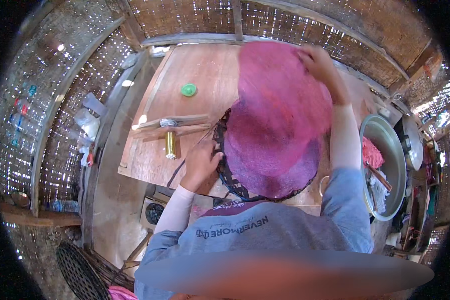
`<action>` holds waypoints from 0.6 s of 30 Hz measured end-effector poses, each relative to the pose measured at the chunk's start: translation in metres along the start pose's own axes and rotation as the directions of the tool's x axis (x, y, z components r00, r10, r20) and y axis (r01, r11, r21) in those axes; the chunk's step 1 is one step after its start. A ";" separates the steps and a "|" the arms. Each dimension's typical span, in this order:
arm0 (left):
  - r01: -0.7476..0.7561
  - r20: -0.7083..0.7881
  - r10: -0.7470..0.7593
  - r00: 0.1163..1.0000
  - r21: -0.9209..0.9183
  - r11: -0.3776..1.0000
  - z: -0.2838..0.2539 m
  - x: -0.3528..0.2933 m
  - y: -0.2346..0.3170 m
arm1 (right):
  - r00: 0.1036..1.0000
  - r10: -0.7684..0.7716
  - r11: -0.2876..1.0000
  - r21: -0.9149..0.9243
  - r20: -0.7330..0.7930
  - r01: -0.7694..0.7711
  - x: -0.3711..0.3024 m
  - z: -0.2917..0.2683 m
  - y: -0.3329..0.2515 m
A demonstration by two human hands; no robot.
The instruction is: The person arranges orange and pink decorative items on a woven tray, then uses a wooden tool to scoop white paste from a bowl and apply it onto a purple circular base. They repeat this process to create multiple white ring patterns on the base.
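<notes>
A pink and purple sheet of cloth (pixel 280 85), blurred by motion, spreads over the right half of the wooden table. Its lower part lies within a round basket (pixel 225 172) with a dark woven rim. My left hand (pixel 201 162) grips that rim on its left side, the thumb lying over the edge. My right hand (pixel 319 64) is at the cloth's upper right edge, its fingers bent and closed on it. Beneath the cloth, the inside of the basket is hidden.
On the wooden table (pixel 210 60) are a green round lid (pixel 188 90), crossed wooden sticks (pixel 195 129) and a gold cylinder (pixel 170 145). A large basin (pixel 401 175) with pink and white cloths stands at right. A dark woven basket (pixel 80 275) is lower left. Woven walls enclose the space.
</notes>
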State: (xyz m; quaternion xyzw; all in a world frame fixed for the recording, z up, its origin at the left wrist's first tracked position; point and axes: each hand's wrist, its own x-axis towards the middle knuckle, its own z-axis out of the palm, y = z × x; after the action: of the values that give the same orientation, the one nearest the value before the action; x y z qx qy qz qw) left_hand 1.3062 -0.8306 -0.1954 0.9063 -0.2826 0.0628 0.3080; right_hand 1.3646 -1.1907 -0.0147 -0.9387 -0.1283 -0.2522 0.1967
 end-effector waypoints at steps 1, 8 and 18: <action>-0.044 0.010 0.044 0.999 -0.019 0.999 0.000 0.004 -0.001 | 0.996 0.064 0.997 -0.043 0.066 -0.061 0.034 0.002 -0.004; -0.205 -0.019 0.205 0.979 -0.153 0.967 -0.015 0.003 -0.015 | 0.889 0.175 0.973 0.212 -0.422 -0.091 0.199 0.091 -0.002; -0.101 0.077 0.116 0.990 -0.172 0.980 -0.041 0.000 -0.039 | 0.582 0.805 0.591 0.077 -0.112 -0.803 0.085 0.275 0.122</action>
State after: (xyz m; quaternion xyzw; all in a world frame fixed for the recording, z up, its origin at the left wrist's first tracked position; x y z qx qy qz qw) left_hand 1.3302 -0.7805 -0.1830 0.8622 -0.3491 0.0161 0.3668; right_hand 1.5935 -1.1681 -0.2265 -0.8741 0.3211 -0.1979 0.3061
